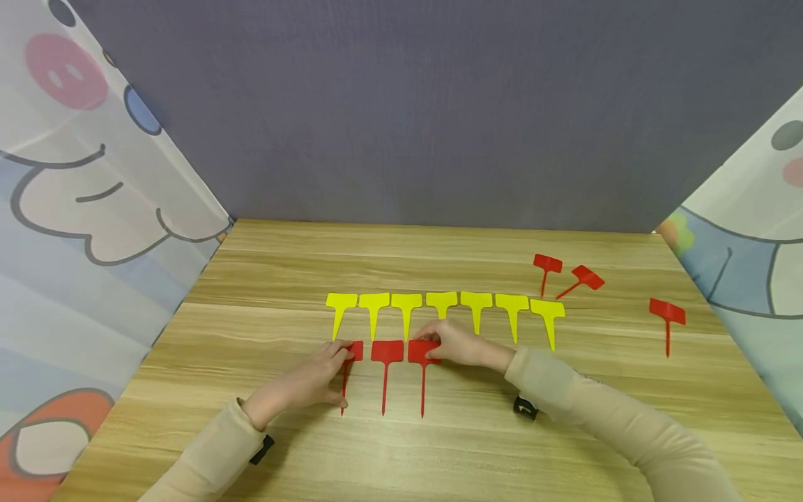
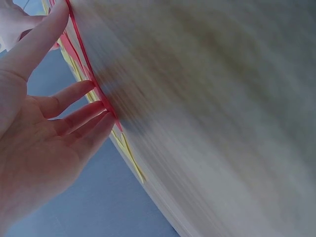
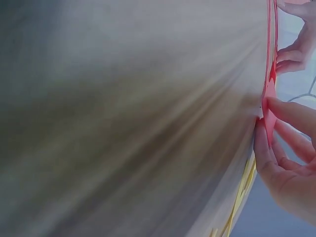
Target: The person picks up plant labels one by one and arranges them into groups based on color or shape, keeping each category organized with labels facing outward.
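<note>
Three red T-shaped plant labels lie side by side on the wooden table, stems toward me. On the left red plant label (image 1: 357, 351) rest the fingers of my left hand (image 1: 309, 380), its thumb near the stem's lower end. The left wrist view shows that hand (image 2: 47, 128) spread, fingertips touching the label's edge. Untouched between the hands lies the middle red plant label (image 1: 387, 351). My right hand (image 1: 463, 345) pinches the head of the right red plant label (image 1: 419, 352) between thumb and fingers; this pinch also appears in the right wrist view.
Just behind the red ones runs a row of several yellow T-shaped plant labels (image 1: 406, 301). Further right lie two red plant labels (image 1: 548, 263) close together and a single one (image 1: 668, 312). A grey panel (image 1: 439, 125) stands along the table's back edge, with printed cloths at both sides.
</note>
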{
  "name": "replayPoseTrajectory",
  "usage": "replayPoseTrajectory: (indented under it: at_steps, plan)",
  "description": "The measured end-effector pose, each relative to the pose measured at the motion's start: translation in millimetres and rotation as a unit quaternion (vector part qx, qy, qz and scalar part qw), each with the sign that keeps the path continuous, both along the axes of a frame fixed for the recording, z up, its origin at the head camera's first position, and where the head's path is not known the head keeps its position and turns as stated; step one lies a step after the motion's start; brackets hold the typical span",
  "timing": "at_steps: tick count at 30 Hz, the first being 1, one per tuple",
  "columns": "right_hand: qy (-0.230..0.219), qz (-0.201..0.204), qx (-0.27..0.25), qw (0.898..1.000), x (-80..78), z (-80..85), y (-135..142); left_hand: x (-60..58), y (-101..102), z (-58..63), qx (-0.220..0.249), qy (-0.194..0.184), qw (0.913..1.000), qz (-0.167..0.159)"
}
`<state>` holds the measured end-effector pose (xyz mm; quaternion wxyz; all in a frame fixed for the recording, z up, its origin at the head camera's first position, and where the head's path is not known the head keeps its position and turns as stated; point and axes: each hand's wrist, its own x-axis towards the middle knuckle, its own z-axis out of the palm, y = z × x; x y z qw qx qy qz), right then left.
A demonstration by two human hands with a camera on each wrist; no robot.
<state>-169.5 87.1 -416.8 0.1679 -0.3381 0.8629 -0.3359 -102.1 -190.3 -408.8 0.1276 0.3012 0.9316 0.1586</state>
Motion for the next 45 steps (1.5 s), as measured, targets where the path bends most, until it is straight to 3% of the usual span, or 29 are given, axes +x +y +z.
replayPoseTrajectory:
  at_steps: [10,20,45]
  plan:
    - [0.036,0.030,0.027,0.999,2.7,-0.6,-3,-0.4,-1,-0.4,0.003,0.008,0.9999,-0.007]
    - [0.068,0.015,0.070,0.995,8.0,3.8,-5,0.2,-1,0.0,0.003,0.014,0.9999,-0.008]
    - [0.088,0.017,0.051,0.995,13.0,7.4,-1,0.2,-1,-0.8,0.004,0.000,1.0000,0.001]
